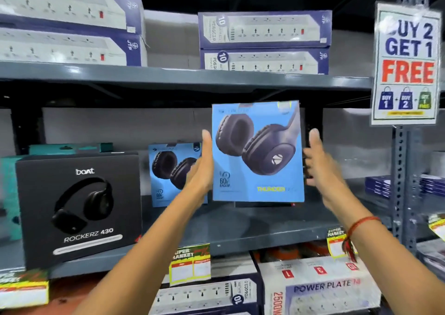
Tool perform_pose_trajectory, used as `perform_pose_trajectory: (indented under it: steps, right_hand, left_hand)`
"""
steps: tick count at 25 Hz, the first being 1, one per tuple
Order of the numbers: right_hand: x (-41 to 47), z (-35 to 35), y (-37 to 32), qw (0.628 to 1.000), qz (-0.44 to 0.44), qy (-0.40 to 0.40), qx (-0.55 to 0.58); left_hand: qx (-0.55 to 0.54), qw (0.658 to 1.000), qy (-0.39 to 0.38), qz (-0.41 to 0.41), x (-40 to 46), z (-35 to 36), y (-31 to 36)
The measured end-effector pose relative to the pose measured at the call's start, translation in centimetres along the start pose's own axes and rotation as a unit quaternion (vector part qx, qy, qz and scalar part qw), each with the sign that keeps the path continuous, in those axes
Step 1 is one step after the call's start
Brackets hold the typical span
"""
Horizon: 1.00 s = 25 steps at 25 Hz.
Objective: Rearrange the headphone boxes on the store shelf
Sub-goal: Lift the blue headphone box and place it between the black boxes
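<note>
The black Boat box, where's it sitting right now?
The black Boat box stands at the left of the middle shelf, left of a smaller blue box.

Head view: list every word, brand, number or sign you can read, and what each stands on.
"boAt", "ROCKERZ 430": black headphone box.
"THUNDER", "60" "BACKUP": held blue headphone box; its top brand line is blurred.
"BUY 2 GET 1 FREE": hanging sign.
"POWER PLATE", "2500": white box below.
"10": power strip boxes.
"SUPER MARKET": yellow shelf tag; prices unreadable.
</note>
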State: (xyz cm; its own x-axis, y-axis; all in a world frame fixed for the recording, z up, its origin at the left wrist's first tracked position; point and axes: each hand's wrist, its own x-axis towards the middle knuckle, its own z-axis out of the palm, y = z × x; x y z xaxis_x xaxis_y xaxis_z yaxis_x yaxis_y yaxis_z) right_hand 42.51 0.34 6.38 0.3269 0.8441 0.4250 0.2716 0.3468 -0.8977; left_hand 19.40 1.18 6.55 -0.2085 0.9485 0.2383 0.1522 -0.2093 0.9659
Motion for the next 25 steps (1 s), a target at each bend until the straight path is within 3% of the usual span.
perform_pose_trajectory:
  steps: [5, 12, 18, 25]
  right_hand:
    - [-1.8, 0.2, -2.7, 1.0, -0.017, -0.018, 0.002]
    - [-3.0, 4.0, -1.7, 0.998, -0.008, -0.053, 0.018]
    - [-1.8, 11.2, 1.7, 0.992, 0.01, -0.126, 0.003]
    - [1.9, 18.1, 5.5, 0.976, 0.032, -0.216, 0.005]
  left_hand:
    - [0.017, 0.999, 0.027, 0.008, -2.9, -3.1, 2.0]
    - [-0.011, 0.997, 0.078, -0.022, -3.6, -4.9, -0.2]
    - [-0.082, 0.973, 0.2, -0.075, -0.5, -5.4, -4.5]
    - [-0.105, 0.96, 0.253, -0.058, 7.4, -5.9, -9.5]
